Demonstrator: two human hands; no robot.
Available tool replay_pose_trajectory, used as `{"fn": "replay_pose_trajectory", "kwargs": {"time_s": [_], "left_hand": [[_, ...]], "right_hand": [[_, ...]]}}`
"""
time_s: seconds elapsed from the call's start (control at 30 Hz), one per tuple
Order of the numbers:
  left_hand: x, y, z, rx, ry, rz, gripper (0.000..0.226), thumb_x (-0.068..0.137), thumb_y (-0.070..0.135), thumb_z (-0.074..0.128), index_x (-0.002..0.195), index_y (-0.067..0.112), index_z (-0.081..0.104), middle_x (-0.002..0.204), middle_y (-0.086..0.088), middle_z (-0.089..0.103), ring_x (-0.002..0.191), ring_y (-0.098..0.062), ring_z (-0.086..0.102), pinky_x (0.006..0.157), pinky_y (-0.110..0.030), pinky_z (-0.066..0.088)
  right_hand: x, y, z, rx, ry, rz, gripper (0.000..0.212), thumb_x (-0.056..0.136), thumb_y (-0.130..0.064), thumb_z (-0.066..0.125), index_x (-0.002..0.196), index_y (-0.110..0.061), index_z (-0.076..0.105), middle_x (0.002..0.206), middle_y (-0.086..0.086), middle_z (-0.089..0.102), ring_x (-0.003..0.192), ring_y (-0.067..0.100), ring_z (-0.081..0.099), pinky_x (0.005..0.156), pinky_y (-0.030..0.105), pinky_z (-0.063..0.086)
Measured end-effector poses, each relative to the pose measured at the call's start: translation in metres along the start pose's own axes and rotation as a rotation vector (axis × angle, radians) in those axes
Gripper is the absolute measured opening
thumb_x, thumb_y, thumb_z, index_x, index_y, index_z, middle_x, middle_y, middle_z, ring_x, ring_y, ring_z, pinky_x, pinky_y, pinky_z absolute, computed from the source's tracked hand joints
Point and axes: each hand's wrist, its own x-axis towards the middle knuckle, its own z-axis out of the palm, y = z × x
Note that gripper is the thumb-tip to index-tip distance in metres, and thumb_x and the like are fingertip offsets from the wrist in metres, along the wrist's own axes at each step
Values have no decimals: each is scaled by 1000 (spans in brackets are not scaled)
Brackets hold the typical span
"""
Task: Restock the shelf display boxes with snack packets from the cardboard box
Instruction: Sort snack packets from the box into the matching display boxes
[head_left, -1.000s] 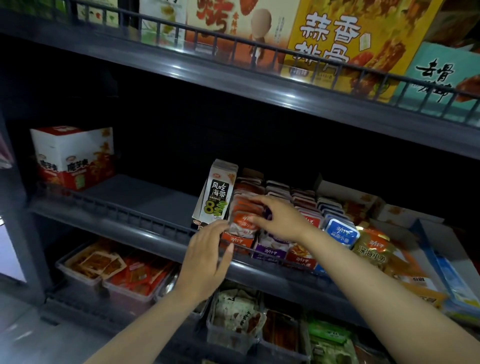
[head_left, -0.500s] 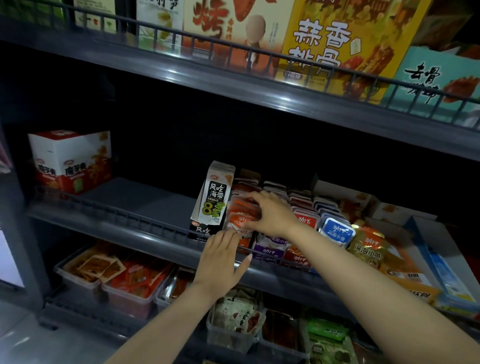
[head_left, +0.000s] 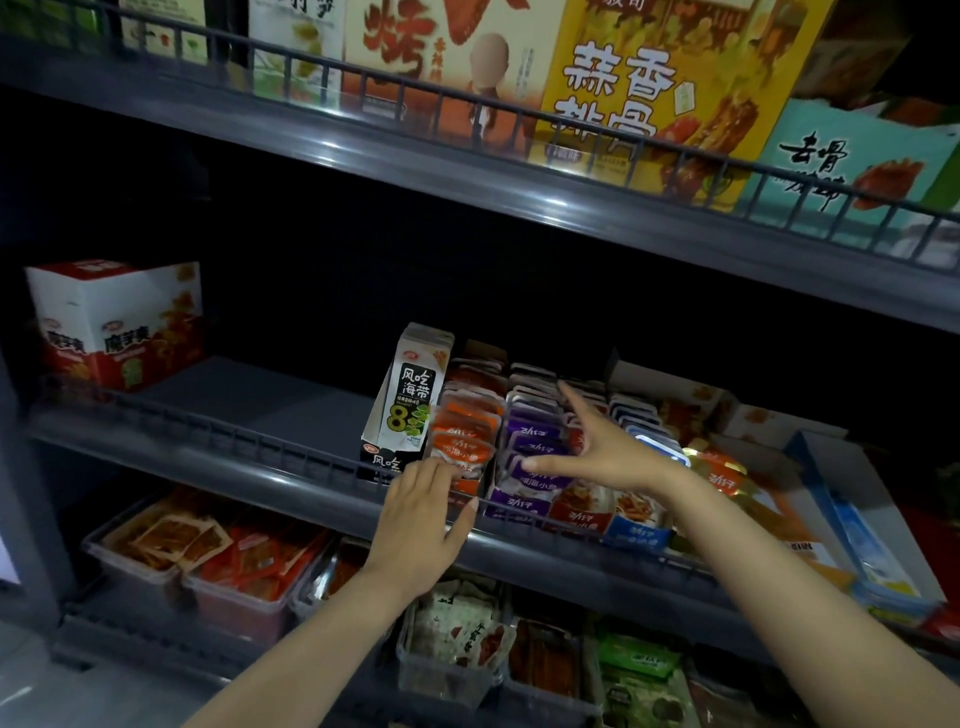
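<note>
From the head camera, the left hand (head_left: 421, 525) lay palm down at the front rail of the middle shelf (head_left: 234, 452). Its fingers (head_left: 441, 475) were straight and close together, holding nothing, their tips at the foremost of the orange snack packets (head_left: 462, 441); whether they pressed on it could not be told. The right hand (head_left: 608, 452) was over the packet rows with its fingers spread wide and empty, the thumb stretched left across the purple snack packets (head_left: 535, 452) and the forefinger pointing toward the back of the shelf.

The packets stood upright in tight rows, orange, purple, red and then blue snack packets (head_left: 657, 447), just right of a tall white-and-black display box (head_left: 410, 405) that leaned slightly. A red-and-white carton (head_left: 119, 322) sat well apart at the shelf's left end. A yellow box (head_left: 649, 88) stood on the shelf above, and clear tubs (head_left: 171, 545) of packets lined the shelf below.
</note>
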Motion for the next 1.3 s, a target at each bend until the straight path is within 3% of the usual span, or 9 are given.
{"fn": "replay_pose_trajectory", "kwargs": {"time_s": [0.1,0.2,0.33,0.5,0.63,0.8,0.9,1.07,1.3], "left_hand": [[0,18,-2,-113,123,-7,47,89,55,38,122,22,44,116,8,46,107,-5,37,99,-33,41],[19,33,-8,-10,117,43,79,78,66,53,140,23,31,136,3,36,130,-13,27,114,-35,20],[45,43,-13,218,-22,118,96,71,81,34,144,19,34,148,-1,37,142,-21,22,120,-40,2],[58,42,-18,161,-54,117,93,74,79,44,142,17,34,144,0,42,138,-17,29,117,-31,5],[69,46,-23,252,-171,97,110,69,86,34,152,16,15,158,-2,19,146,-20,10,119,-37,-4],[84,50,-22,305,-275,95,98,75,84,32,149,20,23,154,1,30,144,-17,20,119,-42,8],[83,46,-23,294,-258,133,103,69,89,23,148,23,25,153,3,33,143,-16,22,119,-39,8],[82,47,-22,311,-271,117,109,66,89,9,150,21,20,157,2,25,145,-16,18,119,-37,5],[79,53,-25,240,-254,133,90,83,78,25,152,21,15,159,2,18,147,-15,10,118,-30,-2]], "right_hand": [[-20,9,8,257,61,71,106,76,-51,68,153,-26,-1,158,-6,14,144,17,23,113,31,24],[-27,16,31,555,141,157,101,74,-68,58,153,-28,10,157,-3,22,142,21,29,116,40,23],[-20,16,55,888,126,134,66,86,-62,46,139,-23,45,132,-1,59,123,13,53,111,36,34],[-11,15,53,761,133,174,64,92,-65,31,144,-27,39,142,0,49,133,18,41,111,36,26],[-1,22,40,744,221,246,62,96,-61,25,142,-24,42,143,3,47,133,22,40,108,39,25],[14,8,41,913,134,241,49,97,-57,29,114,-24,61,113,4,67,104,15,61,86,27,47],[24,13,39,943,172,242,39,99,-54,28,94,-31,59,95,-4,66,92,10,61,92,30,44],[30,1,41,975,144,262,60,95,-61,32,133,-18,49,121,10,63,112,23,59,105,42,43],[10,38,-5,602,372,67,41,99,-42,40,132,-21,51,138,3,53,130,20,47,109,36,35]]}}
